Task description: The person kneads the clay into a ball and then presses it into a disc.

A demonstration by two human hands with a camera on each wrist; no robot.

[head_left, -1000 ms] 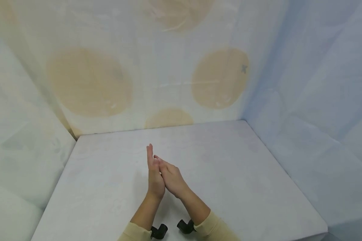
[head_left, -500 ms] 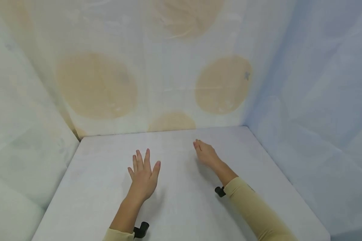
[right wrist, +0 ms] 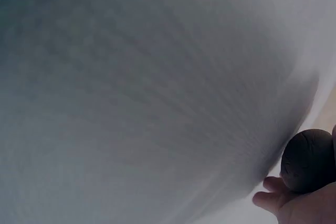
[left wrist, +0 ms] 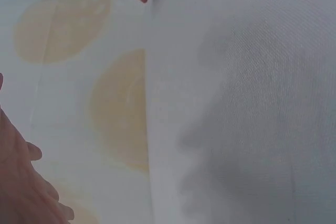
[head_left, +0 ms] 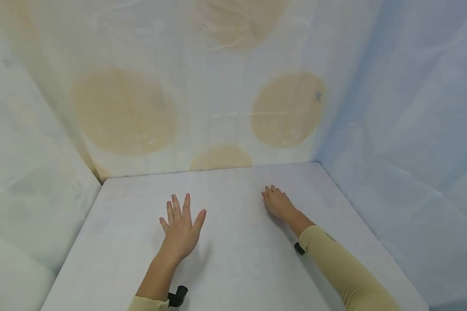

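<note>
Hands apart now, were pressed palm to palm second ago. Left hand (head_left: pixel 180 229) flat, fingers spread, on bench (head_left: pixel 233 268). Right hand (head_left: pixel 279 204) further out, palm down, loosely curled, holding nothing. Both empty.

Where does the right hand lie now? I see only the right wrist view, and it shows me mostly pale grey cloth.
Observer: The right hand lies palm down on the white cloth-covered table, near its far right corner.
Operator: And the left hand, does it hold something?
Observer: No. The left hand is flat, palm down, fingers spread, on or just above the table. It holds nothing and is well apart from the right hand.
Operator: What stands behind the table?
Observer: A white cloth backdrop with large round beige patches.
</note>
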